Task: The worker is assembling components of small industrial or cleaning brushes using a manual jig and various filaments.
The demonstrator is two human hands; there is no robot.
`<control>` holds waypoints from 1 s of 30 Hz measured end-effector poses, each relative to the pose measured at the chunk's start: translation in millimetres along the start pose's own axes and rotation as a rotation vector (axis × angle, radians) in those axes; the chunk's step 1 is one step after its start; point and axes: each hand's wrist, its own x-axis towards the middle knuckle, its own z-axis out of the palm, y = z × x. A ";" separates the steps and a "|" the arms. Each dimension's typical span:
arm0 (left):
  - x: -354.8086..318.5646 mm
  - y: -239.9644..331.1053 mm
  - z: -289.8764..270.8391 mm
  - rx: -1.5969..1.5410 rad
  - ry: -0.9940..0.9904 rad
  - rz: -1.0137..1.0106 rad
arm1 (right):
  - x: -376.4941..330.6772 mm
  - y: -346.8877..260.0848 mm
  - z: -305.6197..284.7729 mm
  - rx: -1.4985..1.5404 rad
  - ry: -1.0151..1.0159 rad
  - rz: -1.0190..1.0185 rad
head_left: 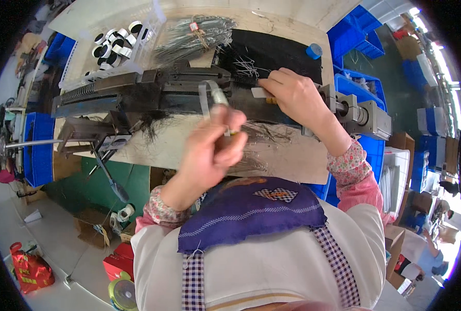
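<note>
Black bristles hang off the machine beside left hand.

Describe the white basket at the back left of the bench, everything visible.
The white basket is a shallow plastic crate with slotted, lattice-like walls, sitting tilted in the picture at the bench's far left corner. It holds several rolls of tape, black with white or silvery rims, lying loosely at different angles. Its near wall runs along the dark metal machine; a bundle of thin grey wires lies just to its right. Neither of the hands touches it.
</note>
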 end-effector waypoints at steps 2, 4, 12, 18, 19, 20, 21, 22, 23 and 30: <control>-10.2 27.6 -21.5 -0.329 -0.061 -0.014 | -3.6 -3.2 -3.5 0.059 0.010 0.035; -24.6 40.7 -47.6 -0.565 -0.073 0.132 | -10.8 -9.7 -7.5 0.246 0.041 0.032; -14.1 9.6 -13.9 1.338 -0.031 0.075 | 46.9 26.1 19.6 -0.095 -0.131 0.255; 116.3 -31.3 -28.2 1.541 -0.048 0.122 | 13.6 30.8 -31.4 0.465 -0.067 0.262; 120.0 -29.1 -22.7 1.531 -0.068 0.083 | 7.0 30.1 -29.6 0.453 -0.082 0.255; 119.6 -21.8 -16.7 1.609 -0.053 0.131 | 1.6 30.3 -24.3 0.393 -0.071 0.133; 113.0 -15.1 -9.4 1.686 -0.043 0.168 | -4.8 27.8 -22.0 0.338 -0.063 0.022; 110.1 -9.6 -7.5 1.874 -0.035 0.391 | 0.7 21.4 -16.1 0.307 -0.037 -0.002; 101.6 -0.8 -3.1 2.255 -0.039 0.432 | 5.6 20.8 -8.9 0.314 -0.046 -0.008; 61.6 30.1 -31.3 2.206 0.107 1.250 | 37.5 4.4 13.9 0.627 0.156 0.001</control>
